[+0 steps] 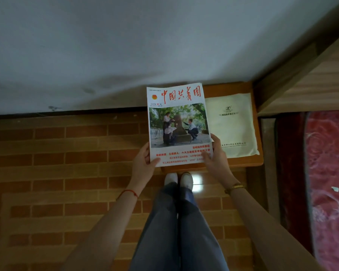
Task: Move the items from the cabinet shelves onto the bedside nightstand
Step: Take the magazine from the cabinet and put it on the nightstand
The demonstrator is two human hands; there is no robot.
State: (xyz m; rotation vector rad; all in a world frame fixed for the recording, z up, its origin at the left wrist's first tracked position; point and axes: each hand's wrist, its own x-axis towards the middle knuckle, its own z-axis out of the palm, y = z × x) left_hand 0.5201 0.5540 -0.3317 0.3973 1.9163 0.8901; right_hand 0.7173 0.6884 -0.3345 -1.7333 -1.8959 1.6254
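Note:
A magazine [177,122] with red title lettering and a cover photo is held flat over the left part of the orange-brown nightstand [226,88]. My left hand [145,160] pinches its lower left corner, thumb on the cover. At the lower right corner my right hand [215,155] grips the other side. I cannot tell whether the magazine rests on the nightstand or hovers just above it. A cream cloth bag [232,124] with small printed text lies on the right part of the nightstand, its left edge under the magazine.
A white wall [125,45] rises behind the nightstand. A wooden bed frame [301,75] and a red patterned mattress [329,173] lie to the right. Brick-patterned floor [57,163] spreads to the left. My feet in white shoes [178,179] stand just before the nightstand.

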